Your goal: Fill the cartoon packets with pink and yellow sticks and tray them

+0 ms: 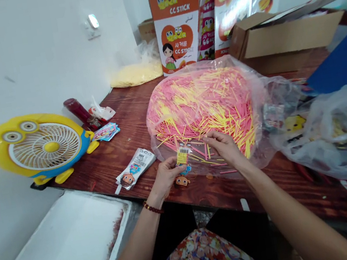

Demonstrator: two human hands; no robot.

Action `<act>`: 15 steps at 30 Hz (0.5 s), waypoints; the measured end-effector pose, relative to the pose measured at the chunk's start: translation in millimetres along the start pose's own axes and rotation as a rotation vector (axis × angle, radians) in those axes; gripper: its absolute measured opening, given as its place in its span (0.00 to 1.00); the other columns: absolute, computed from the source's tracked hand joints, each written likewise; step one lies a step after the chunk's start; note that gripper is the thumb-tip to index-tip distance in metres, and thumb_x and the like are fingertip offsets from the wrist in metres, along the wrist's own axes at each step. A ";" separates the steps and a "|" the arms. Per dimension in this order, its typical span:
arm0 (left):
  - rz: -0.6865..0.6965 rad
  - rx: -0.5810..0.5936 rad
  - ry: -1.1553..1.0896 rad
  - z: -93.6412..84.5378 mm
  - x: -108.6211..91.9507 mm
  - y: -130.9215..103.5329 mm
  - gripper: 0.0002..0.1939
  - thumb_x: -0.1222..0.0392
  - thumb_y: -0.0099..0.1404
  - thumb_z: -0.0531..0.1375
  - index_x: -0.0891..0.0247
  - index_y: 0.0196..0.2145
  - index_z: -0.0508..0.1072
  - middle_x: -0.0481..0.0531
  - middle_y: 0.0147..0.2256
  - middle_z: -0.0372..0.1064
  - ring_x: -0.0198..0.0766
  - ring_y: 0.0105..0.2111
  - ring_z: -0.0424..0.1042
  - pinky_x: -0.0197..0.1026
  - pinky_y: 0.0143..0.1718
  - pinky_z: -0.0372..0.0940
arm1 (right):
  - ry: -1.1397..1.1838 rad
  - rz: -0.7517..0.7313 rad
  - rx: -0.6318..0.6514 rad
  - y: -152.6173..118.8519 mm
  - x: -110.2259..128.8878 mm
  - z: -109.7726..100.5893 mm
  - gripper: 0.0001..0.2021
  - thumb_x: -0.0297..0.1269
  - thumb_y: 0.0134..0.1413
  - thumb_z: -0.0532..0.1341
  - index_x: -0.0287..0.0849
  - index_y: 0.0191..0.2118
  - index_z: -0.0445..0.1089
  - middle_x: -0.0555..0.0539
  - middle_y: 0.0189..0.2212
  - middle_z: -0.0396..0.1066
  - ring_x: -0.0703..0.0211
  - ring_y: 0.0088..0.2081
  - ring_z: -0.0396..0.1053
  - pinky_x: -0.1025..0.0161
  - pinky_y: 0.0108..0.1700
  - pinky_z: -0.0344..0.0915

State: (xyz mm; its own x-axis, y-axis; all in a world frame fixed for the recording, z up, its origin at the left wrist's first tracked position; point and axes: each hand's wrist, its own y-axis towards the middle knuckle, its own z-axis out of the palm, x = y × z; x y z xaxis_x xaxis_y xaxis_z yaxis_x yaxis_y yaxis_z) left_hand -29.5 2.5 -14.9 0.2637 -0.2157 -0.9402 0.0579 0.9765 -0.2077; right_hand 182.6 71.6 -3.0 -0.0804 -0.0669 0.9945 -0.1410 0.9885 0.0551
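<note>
A small printed packet (182, 157), with a barcode, yellow contents and a cartoon face at its lower end, is pinched in my left hand (167, 175). Just to the right, my right hand (224, 147) has thumb and fingers closed over the near edge of a large clear plastic bag (261, 133). Thin pink and yellow sticks (201, 99) fill that bag. A few sticks lie right under my right fingertips, and whether any is between them I cannot make out. Left of my left hand lies a stack of flat packets (135, 169) with the same print.
A yellow character-shaped fan (47, 145) stands at the left, beside a dark red bottle (80, 112) and loose wrappers (108, 131). Printed cartons (176, 24) and an open cardboard box (290, 36) line the back. A white plastic bag (335, 135) lies at the right.
</note>
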 end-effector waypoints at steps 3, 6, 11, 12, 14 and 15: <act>0.015 0.021 0.074 -0.7 1.7 -3.1 0.18 0.56 0.46 0.74 0.67 0.34 0.80 0.51 0.32 0.78 0.35 0.29 0.73 0.37 0.34 0.68 | 0.069 0.024 0.029 0.6 10.3 -0.5 0.19 0.55 0.45 0.67 0.44 0.32 0.69 0.58 0.17 0.54 0.69 0.17 0.46 0.65 0.20 0.41; 0.029 0.068 0.132 -4.9 4.4 -6.1 0.17 0.56 0.49 0.73 0.67 0.36 0.80 0.52 0.33 0.79 0.35 0.31 0.74 0.36 0.35 0.68 | 0.126 0.003 -0.027 0.4 20.5 -2.8 0.18 0.53 0.44 0.68 0.44 0.33 0.70 0.58 0.17 0.56 0.70 0.16 0.44 0.65 0.20 0.39; 0.006 0.112 0.142 -11.2 6.2 -9.3 0.17 0.55 0.50 0.73 0.67 0.36 0.80 0.51 0.32 0.79 0.35 0.30 0.74 0.36 0.35 0.67 | 0.132 -0.061 -0.076 2.7 33.9 -5.6 0.16 0.50 0.45 0.68 0.44 0.35 0.73 0.59 0.14 0.51 0.69 0.16 0.43 0.65 0.20 0.39; 0.004 0.116 0.145 -11.5 5.8 -9.7 0.17 0.55 0.49 0.73 0.67 0.36 0.80 0.51 0.32 0.78 0.35 0.30 0.74 0.36 0.34 0.67 | 0.121 -0.072 -0.077 3.4 34.6 -4.8 0.16 0.50 0.46 0.68 0.44 0.35 0.73 0.59 0.14 0.51 0.69 0.16 0.43 0.65 0.20 0.39; 0.005 0.118 0.152 -11.2 4.7 -10.4 0.17 0.55 0.49 0.73 0.67 0.35 0.80 0.51 0.31 0.78 0.35 0.29 0.73 0.36 0.34 0.67 | 0.102 -0.087 -0.070 4.3 34.0 -2.1 0.16 0.49 0.46 0.68 0.43 0.36 0.74 0.58 0.15 0.52 0.70 0.17 0.44 0.65 0.20 0.39; 0.003 0.117 0.154 -11.0 4.2 -10.6 0.17 0.55 0.49 0.73 0.67 0.35 0.80 0.51 0.31 0.78 0.36 0.29 0.73 0.36 0.33 0.67 | 0.092 -0.090 -0.062 4.5 33.0 -0.6 0.16 0.49 0.46 0.67 0.43 0.36 0.74 0.58 0.15 0.53 0.70 0.17 0.44 0.65 0.20 0.40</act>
State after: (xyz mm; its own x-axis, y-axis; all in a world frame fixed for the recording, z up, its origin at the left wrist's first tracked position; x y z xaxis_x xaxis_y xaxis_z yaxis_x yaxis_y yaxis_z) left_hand -39.6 -8.7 -19.7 0.1142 -0.2016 -0.9728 0.1708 0.9686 -0.1806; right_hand 179.9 73.9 30.2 0.0213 -0.1460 0.9891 -0.0821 0.9857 0.1473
